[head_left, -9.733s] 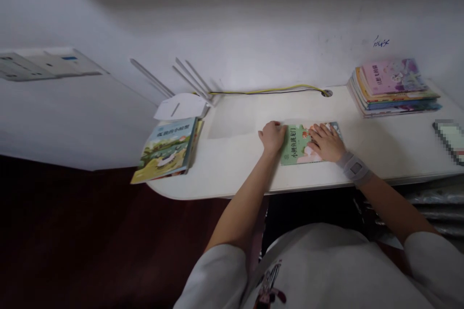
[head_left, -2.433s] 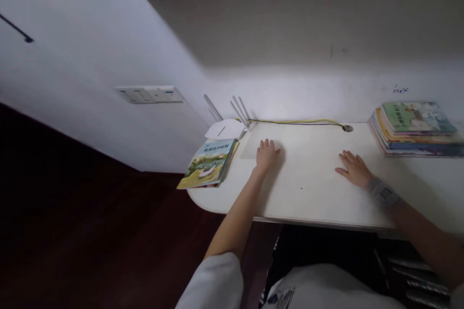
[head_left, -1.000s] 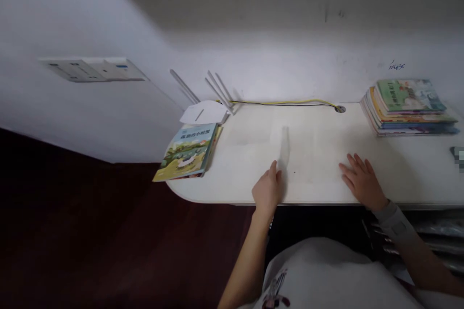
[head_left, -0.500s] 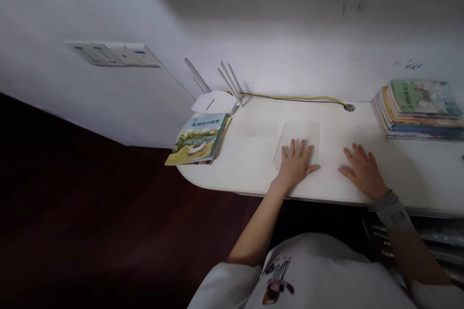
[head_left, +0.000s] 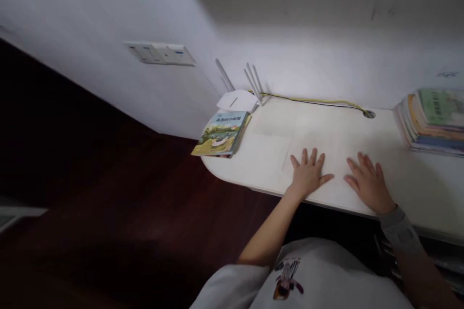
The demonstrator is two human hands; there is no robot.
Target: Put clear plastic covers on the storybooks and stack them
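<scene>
My left hand lies flat on the white desk with its fingers spread, on a faint clear sheet that blends into the surface. My right hand rests flat beside it, fingers stretched out, a grey band on the wrist. Neither hand holds anything. A picture book with a green landscape cover tops a small pile at the desk's left end, well left of my left hand. A taller stack of picture books stands at the far right.
A white router with several antennas sits at the back left against the wall. A yellow-and-black cable runs along the back to a hole in the desk. A wall socket panel is on the left wall. Dark floor lies below.
The green book once under my hands is gone from mid-desk; a green book now tops the right stack. In the last second my left hand went from the desk edge to lying flat on the sheet.
</scene>
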